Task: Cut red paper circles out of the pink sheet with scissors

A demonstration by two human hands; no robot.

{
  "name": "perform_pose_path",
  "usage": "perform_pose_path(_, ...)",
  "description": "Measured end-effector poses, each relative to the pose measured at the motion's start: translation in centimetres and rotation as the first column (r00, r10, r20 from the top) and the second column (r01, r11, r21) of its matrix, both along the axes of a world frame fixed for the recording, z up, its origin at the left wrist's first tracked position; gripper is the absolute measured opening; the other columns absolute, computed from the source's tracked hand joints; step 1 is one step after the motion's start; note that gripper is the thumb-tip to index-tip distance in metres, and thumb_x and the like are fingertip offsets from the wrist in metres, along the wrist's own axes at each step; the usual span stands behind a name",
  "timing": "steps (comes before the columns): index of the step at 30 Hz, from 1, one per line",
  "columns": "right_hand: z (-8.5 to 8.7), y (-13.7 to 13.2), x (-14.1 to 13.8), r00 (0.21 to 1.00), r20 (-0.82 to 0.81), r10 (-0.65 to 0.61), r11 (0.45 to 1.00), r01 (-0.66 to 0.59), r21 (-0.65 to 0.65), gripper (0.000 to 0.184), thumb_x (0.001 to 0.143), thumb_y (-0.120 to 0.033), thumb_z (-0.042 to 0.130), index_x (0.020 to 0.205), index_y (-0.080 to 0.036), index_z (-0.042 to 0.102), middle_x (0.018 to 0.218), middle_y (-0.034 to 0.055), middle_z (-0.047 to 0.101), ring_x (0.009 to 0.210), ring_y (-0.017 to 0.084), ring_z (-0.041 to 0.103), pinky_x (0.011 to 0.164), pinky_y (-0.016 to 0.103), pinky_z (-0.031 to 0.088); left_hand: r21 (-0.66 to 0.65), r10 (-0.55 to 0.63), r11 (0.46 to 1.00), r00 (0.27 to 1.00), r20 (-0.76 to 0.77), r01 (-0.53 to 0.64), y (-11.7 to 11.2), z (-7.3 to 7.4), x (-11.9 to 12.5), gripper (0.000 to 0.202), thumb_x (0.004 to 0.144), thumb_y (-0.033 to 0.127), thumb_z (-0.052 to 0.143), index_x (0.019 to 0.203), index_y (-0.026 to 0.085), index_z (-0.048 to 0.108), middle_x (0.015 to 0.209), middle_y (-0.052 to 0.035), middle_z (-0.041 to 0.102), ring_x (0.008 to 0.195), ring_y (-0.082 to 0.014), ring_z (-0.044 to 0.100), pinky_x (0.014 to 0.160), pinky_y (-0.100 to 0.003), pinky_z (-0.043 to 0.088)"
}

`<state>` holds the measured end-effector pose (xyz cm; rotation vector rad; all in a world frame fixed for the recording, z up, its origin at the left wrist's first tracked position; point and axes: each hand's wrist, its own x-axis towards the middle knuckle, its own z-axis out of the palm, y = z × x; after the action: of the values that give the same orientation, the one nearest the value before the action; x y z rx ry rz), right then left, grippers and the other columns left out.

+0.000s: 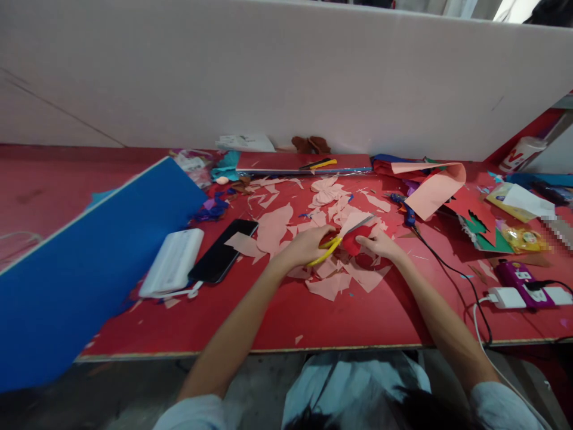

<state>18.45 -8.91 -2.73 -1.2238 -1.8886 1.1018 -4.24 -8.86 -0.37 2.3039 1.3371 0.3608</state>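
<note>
My left hand (308, 243) is closed on the yellow handles of a pair of scissors (329, 249), whose blades point up and to the right. Between the blades and my right hand (379, 243) is a red piece (352, 243), rounded in outline, perhaps felt or foam sheet. The fingers of my right hand pinch its right edge. Pink cut scraps (329, 285) lie under and around both hands. Larger pink cut shapes (274, 228) rest left of the scissors. How much of the red piece is cut cannot be made out.
A black phone (224, 251) and a white power bank (172, 263) lie left, beside a big blue board (111, 263). To the right are a blue glue gun (408, 215) with its cord, a curled pink sheet (436, 190) and a purple power strip (521, 280). A yellow cutter (323, 164) lies behind.
</note>
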Motion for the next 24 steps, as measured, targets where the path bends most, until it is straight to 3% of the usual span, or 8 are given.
perform_pose_path(13,-0.3,0.0,-0.1,0.997,0.005,0.081,0.997,-0.081,0.011,0.030,0.084,-0.039,0.049,0.077,-0.015,0.066,0.082,0.0052,0.071,0.081,0.019,0.064,0.079,0.029,0.049,0.048,0.001,0.999,0.997,-0.071,0.002,-0.3,0.5,0.2,0.038,0.084,0.044,0.045,0.109,0.019,0.059,0.107,-0.0099,0.068,0.094,-0.0244,0.063,0.077,-0.031,0.046)
perform_pose_path(20,-0.2,0.0,0.0,0.996,-0.015,0.084,0.996,-0.085,-0.035,0.034,0.083,-0.044,0.051,0.076,-0.015,0.067,0.080,0.0059,0.070,0.079,0.019,0.064,0.074,0.030,0.050,0.103,0.254,0.966,0.947,-0.195,-0.238,0.6,0.1,-0.2,0.042,0.086,0.053,0.040,0.109,0.020,0.054,0.095,-0.0109,0.069,0.086,-0.0276,0.066,0.065,-0.030,0.043)
perform_pose_path(24,-0.1,-0.2,0.1,0.996,-0.040,0.085,0.990,-0.089,-0.106,0.035,0.080,-0.048,0.053,0.077,-0.015,0.065,0.080,0.0068,0.070,0.077,0.019,0.064,0.071,0.029,0.050,0.123,0.291,0.956,0.918,-0.268,-0.266,1.0,-0.6,-0.6,0.042,0.085,0.052,0.043,0.105,0.018,0.056,0.102,-0.0136,0.067,0.089,-0.0286,0.065,0.062,-0.029,0.042)
